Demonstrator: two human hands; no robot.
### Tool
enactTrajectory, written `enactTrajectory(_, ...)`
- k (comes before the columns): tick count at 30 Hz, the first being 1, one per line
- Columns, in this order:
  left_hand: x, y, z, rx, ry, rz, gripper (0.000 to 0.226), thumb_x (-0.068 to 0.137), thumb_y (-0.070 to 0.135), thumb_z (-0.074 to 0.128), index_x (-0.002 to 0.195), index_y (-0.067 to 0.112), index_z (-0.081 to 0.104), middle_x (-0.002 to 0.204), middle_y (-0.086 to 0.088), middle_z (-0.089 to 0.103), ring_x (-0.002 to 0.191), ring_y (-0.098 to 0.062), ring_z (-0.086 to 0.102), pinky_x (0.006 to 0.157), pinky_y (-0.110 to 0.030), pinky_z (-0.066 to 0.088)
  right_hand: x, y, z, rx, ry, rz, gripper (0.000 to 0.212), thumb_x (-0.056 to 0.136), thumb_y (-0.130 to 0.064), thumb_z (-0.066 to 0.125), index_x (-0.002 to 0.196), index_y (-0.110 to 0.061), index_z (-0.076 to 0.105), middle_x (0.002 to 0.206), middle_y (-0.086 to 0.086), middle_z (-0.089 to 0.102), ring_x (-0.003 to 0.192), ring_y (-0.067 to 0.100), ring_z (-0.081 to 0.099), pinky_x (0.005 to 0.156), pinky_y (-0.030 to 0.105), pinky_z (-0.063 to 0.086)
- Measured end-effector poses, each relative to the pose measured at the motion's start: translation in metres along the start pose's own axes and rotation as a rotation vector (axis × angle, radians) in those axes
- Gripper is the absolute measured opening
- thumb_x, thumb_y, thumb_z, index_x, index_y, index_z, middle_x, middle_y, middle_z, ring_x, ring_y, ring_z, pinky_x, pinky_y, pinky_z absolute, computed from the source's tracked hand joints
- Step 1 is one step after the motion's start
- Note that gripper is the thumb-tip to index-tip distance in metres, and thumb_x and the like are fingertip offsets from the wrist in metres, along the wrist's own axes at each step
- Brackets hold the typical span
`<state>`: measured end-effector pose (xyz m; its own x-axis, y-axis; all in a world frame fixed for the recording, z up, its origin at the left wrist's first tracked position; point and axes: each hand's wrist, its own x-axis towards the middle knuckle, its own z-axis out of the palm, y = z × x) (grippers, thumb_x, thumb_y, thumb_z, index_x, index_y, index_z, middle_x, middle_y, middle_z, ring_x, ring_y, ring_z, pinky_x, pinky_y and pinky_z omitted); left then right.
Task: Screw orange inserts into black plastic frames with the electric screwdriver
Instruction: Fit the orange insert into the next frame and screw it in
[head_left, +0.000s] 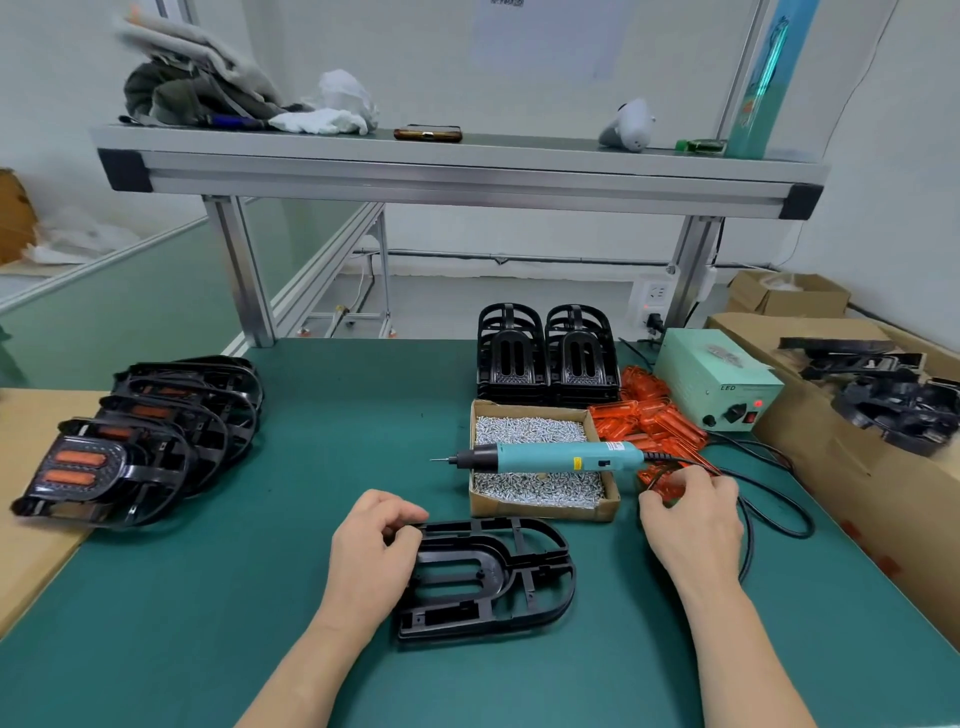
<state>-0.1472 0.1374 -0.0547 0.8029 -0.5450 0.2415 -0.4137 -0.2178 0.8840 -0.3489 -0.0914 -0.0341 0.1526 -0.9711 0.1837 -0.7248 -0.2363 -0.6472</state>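
Left grip (376, 545) curls round the black frame (498, 577) lying on the worktop (208, 571). Right grip (691, 525) touches the orange inserts (649, 415), perhaps pinching one. The power box (717, 374) reads "LED".

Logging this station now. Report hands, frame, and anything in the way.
Left hand grips black frame, flat on mat. Right hand at orange inserts, grip unclear. Electric screwdriver idle across screw box. Nothing blocking frame.

One screwdriver (550, 457), one screw box (540, 512), one loose frame (498, 566) — two frame stacks (511, 358) (582, 358)
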Motion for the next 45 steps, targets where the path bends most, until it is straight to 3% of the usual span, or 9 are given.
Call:
enactTrajectory(7, 0.000, 0.000, 0.000, -0.004, -0.006, -0.001, 0.038, 0.080, -0.013, 0.059, 0.074, 0.022, 0.073, 0.088, 0.004, 0.064, 0.074, -0.005, 0.055, 0.068, -0.007, 0.040, -0.006, -0.007, -0.006, 0.074, 0.139, -0.053, 0.018, 0.084, -0.023, 0.067, 0.101, -0.022, 0.060, 0.109, 0.001, 0.039, 0.077, 0.033, 0.051, 0.081, 0.042, 0.046)
enactTrajectory(17, -0.001, 0.001, 0.000, -0.007, -0.017, -0.006, 0.037, 0.081, -0.012, 0.059, 0.075, 0.022, 0.072, 0.089, 0.004, 0.064, 0.076, -0.007, 0.056, 0.068, -0.008, 0.040, -0.007, -0.010, -0.003, 0.222, 0.274, -0.183, 0.022, 0.083, -0.020, 0.073, 0.104, -0.020, 0.066, 0.104, -0.001, 0.045, 0.073, 0.021, 0.056, 0.075, 0.035, 0.043)
enactTrajectory(30, -0.001, 0.001, 0.000, -0.011, 0.000, -0.001, 0.039, 0.080, -0.013, 0.060, 0.075, 0.024, 0.072, 0.088, 0.007, 0.065, 0.076, -0.008, 0.057, 0.068, -0.007, 0.041, -0.012, -0.025, -0.009, 0.432, 0.405, -0.321, 0.027, 0.083, -0.008, 0.076, 0.108, -0.009, 0.068, 0.106, 0.002, 0.044, 0.072, 0.021, 0.052, 0.074, 0.033, 0.044)
enactTrajectory(32, -0.001, 0.001, 0.000, -0.022, -0.003, -0.008, 0.038, 0.080, -0.012, 0.059, 0.075, 0.023, 0.072, 0.088, 0.007, 0.065, 0.075, -0.009, 0.057, 0.068, -0.008, 0.041, -0.016, -0.031, -0.008, 0.522, 0.398, -0.343, 0.025, 0.085, -0.006, 0.075, 0.108, -0.009, 0.067, 0.107, 0.003, 0.045, 0.069, 0.020, 0.053, 0.073, 0.025, 0.047)
enactTrajectory(35, -0.001, 0.001, -0.001, -0.039, -0.005, -0.013, 0.037, 0.080, -0.012, 0.059, 0.077, 0.022, 0.073, 0.088, 0.008, 0.064, 0.070, -0.009, 0.056, 0.067, -0.011, 0.042, -0.028, -0.041, -0.004, 0.651, 0.345, -0.400, 0.022, 0.087, -0.004, 0.072, 0.106, -0.012, 0.065, 0.108, 0.004, 0.048, 0.081, 0.006, 0.057, 0.075, 0.010, 0.045)
enactTrajectory(40, -0.003, 0.004, -0.002, -0.048, 0.007, 0.007, 0.035, 0.080, -0.012, 0.060, 0.078, 0.020, 0.073, 0.089, 0.006, 0.064, 0.077, -0.008, 0.056, 0.069, -0.008, 0.041, -0.053, -0.059, 0.010, 0.757, 0.196, -0.518, 0.020, 0.087, -0.015, 0.066, 0.107, -0.011, 0.064, 0.107, -0.002, 0.050, 0.090, 0.016, 0.059, 0.078, 0.022, 0.050)
enactTrajectory(45, -0.003, 0.002, -0.002, -0.062, 0.007, 0.020, 0.036, 0.080, -0.012, 0.060, 0.079, 0.022, 0.073, 0.088, 0.005, 0.064, 0.079, -0.009, 0.058, 0.070, -0.008, 0.042, -0.069, -0.072, 0.019, 0.799, 0.113, -0.588, 0.021, 0.086, -0.013, 0.066, 0.107, -0.013, 0.064, 0.108, -0.001, 0.052, 0.093, 0.017, 0.059, 0.079, 0.026, 0.052)
